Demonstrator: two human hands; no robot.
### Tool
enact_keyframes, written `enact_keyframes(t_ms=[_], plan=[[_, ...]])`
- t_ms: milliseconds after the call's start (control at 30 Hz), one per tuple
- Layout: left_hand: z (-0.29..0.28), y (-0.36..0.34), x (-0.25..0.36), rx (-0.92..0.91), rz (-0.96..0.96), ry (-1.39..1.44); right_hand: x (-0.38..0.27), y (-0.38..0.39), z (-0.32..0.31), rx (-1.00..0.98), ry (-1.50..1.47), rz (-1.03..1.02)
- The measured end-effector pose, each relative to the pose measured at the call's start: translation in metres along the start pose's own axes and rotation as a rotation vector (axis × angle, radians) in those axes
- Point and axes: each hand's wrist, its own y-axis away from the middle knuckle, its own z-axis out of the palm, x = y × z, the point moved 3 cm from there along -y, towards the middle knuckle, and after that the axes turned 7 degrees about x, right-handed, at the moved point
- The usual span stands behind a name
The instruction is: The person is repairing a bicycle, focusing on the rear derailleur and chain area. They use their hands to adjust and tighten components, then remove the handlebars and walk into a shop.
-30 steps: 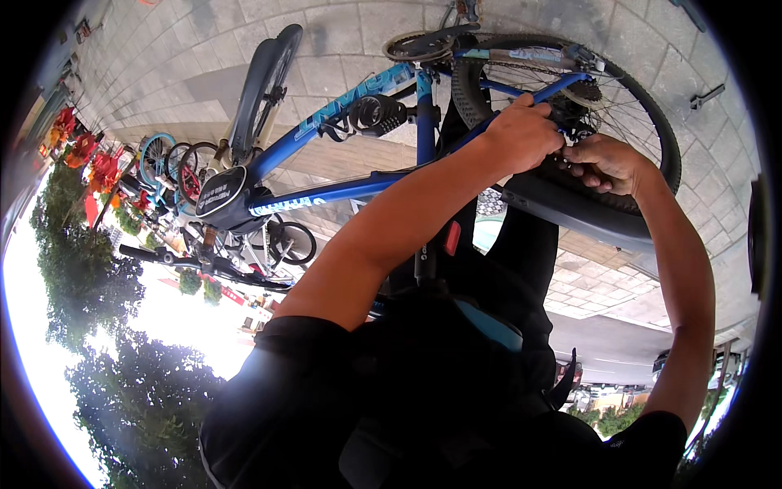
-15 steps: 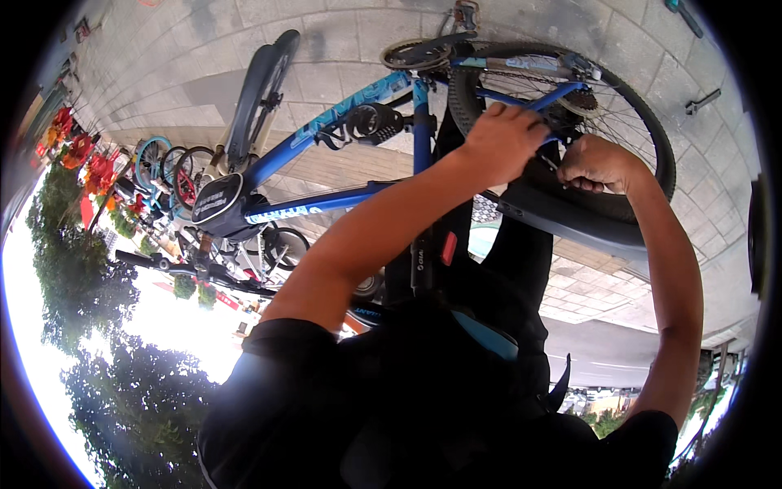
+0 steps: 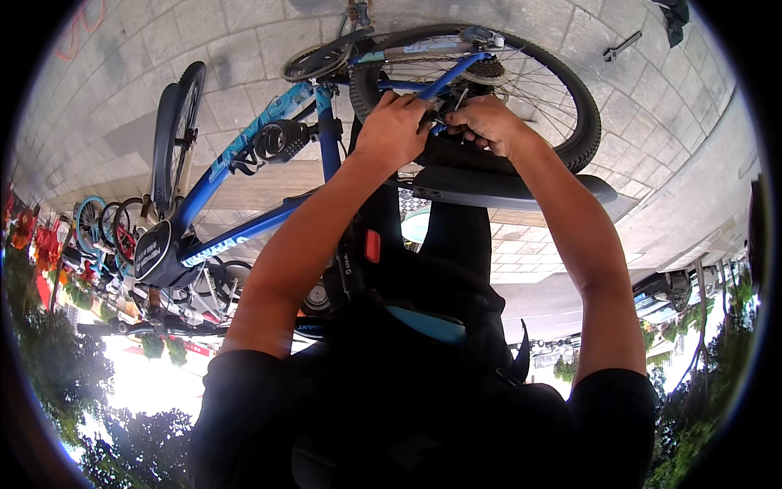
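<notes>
Blue-framed bicycle (image 3: 327, 140) in front of you, over grey stone paving (image 3: 232, 53). Left hand (image 3: 393, 132) curled beside black-tyred rear wheel (image 3: 588, 110), can't tell its grip; right hand (image 3: 485, 124) pinches thin silvery piece (image 3: 461, 99).

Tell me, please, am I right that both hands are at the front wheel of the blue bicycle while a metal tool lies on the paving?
Not quite: the head view shows the left hand and right hand at the rear wheel, the one with the sprockets, not the front. The bicycle is indeed blue, and a metal tool lies on the paving.
</notes>
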Motion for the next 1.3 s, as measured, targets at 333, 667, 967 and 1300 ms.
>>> enact_keyframes(t_ms=[333,667,967,1300], plan=[[0.002,0.001,0.002,0.05,0.029,-0.032,0.014,-0.002,0.002,0.07,-0.135,0.18],[0.005,0.0,0.001,0.093,0.042,-0.036,0.012,-0.002,0.002,0.102,-0.143,0.221],[0.003,-0.001,0.002,0.099,0.057,-0.047,0.028,-0.022,0.001,0.005,-0.242,0.233],[0.007,0.001,0.002,0.094,0.033,-0.066,0.029,-0.019,-0.002,-0.034,-0.448,0.334]])
